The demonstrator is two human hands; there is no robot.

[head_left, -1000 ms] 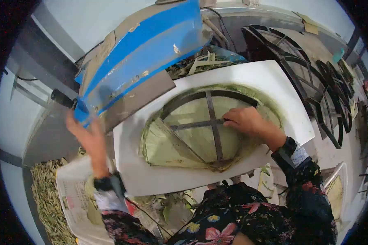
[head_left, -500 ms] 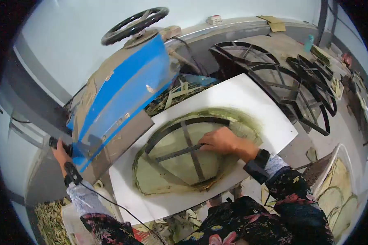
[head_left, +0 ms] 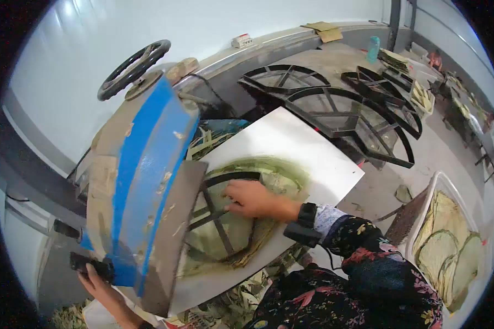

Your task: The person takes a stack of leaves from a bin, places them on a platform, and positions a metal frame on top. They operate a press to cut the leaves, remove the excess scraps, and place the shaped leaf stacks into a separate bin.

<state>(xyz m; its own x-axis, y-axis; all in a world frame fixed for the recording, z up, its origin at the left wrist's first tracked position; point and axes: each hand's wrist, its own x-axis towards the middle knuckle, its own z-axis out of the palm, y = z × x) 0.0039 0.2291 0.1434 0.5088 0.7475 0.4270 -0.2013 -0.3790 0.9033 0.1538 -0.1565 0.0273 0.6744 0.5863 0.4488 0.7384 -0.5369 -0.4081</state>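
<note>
My left hand (head_left: 96,282) grips a black handle (head_left: 90,264) at the lower end of the blue press arm (head_left: 142,181). That arm's flat brown plate now covers the left part of a white board (head_left: 299,145). On the board lies a black curved cutting die (head_left: 219,233) with crossed bars, over a pale green leaf (head_left: 203,247). My right hand (head_left: 252,200) hovers over the die near the end of a crossbar, palm down, fingers bent and thumb apart from them. The die's left side is hidden under the press arm.
Several black curved frames (head_left: 340,118) lie on the bench behind the board. A white-rimmed crate (head_left: 411,236) of dried leaves stands at right. A black handwheel (head_left: 134,68) tops the press. Leaf scraps (head_left: 230,299) lie below the board's front edge.
My left hand has pulled the press arm toward me and over the die's left part. My right hand has come off the crossbar. The camera view has turned to the right.
</note>
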